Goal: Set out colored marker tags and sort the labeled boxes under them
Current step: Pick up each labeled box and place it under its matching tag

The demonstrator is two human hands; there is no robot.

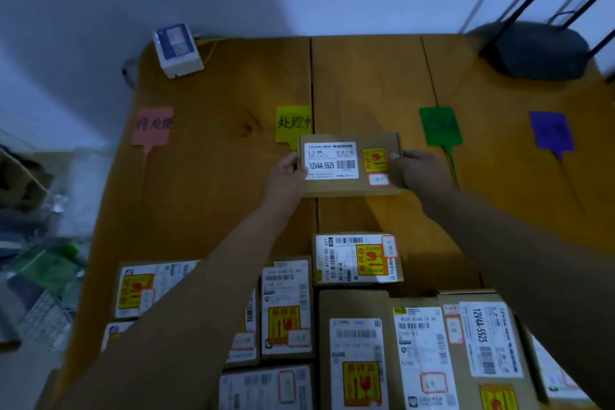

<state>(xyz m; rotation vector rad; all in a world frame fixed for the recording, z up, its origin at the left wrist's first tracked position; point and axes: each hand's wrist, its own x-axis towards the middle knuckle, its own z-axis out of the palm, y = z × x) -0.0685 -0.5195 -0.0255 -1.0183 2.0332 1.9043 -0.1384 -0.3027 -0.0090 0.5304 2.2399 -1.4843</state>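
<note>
1. The left hand (286, 173) holds the left end of a flat brown box (349, 165), with its fingers curled round the edge.
2. The right hand (416, 170) holds the right end the same way, so the box sits between the two hands with its white label facing up.
3. I cannot tell if the box is touching the wooden table (216, 176) or is just above it.
4. Just past the left hand is the yellow tag (293, 123). The box covers its bottom corner.
5. To do this well, I think the box should go down flat and straight, a bit nearer the person, so the yellow tag's writing shows.
6. The small red-edged sticker on the box is too tiny to read, so check it matches the tag.
7. Far out to the left is a pink tag (153, 125). To the right are a green tag (439, 126) and then a purple tag (550, 131).
8. Nearer the person, under the arms, more boxes (356, 343) wait in a bunch.
9. Every box is closed, so what is inside is hidden.
</note>
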